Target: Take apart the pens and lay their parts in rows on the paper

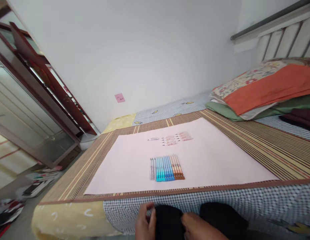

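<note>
My left hand (145, 221) rests against the left side of a black-clothed knee (168, 220), its thumb and fingers loosely curved and apart, holding nothing visible. My right hand (198, 226) lies at the right side of the same knee; its fingertips are partly hidden. Beyond both hands, a neat row of pens (166, 168) lies on a pale pink sheet (219, 160), running from clear through turquoise and blue to brown. Farther back on the sheet are a single clear pen-like piece (153, 139) and small groups of pale pink, dark-tipped pieces (184, 136).
The sheet lies on a striped mat (95, 170) over a bed with a checked cover (130, 213). Orange and floral pillows (272, 88) are stacked at the right, near a white headboard (287, 40). A pink note (119, 97) is on the wall. A brown-framed door (32, 100) stands left.
</note>
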Demonstrator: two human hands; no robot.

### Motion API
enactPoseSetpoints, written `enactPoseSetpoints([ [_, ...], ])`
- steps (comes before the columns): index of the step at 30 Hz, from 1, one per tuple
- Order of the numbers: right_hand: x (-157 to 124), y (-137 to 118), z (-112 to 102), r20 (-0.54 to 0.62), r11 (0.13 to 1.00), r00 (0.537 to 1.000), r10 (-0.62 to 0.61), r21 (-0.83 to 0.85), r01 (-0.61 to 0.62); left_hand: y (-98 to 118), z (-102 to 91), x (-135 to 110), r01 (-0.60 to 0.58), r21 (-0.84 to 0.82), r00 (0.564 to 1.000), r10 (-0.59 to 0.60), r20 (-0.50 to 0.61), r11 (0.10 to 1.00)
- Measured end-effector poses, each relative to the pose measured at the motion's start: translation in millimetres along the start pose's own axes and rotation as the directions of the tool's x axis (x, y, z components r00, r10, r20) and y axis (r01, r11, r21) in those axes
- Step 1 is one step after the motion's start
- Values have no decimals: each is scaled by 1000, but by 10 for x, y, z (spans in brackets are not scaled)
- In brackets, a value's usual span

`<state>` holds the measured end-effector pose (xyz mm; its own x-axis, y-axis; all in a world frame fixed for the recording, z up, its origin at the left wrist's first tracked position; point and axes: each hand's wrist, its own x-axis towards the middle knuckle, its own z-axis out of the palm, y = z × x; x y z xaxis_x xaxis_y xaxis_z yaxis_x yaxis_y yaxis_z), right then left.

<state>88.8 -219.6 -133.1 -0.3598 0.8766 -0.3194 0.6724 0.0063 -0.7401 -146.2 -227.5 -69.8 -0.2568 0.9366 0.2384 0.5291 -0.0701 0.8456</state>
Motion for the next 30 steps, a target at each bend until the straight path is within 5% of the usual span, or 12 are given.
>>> enactPoseSetpoints([
  [6, -9, 6, 50, -55, 1000, 998, 29, 6, -28, 371, 82, 1323, 127, 206, 992, -127, -14, 970],
  [10, -26, -18, -29, -79, 998, 996, -48, -54, 44, 412, 247, 1788, 169, 367, 981, -192, 27, 915],
  [21, 6, 5, 22, -76, 995, 994, -77, -67, 72, 382, 414, 2067, 181, 566, 931, -326, 165, 804],
  [30, 40, 59, 27, -36, 995, 997, -67, -70, 65, 376, 476, 2140, 258, 574, 910, -395, 127, 777],
])
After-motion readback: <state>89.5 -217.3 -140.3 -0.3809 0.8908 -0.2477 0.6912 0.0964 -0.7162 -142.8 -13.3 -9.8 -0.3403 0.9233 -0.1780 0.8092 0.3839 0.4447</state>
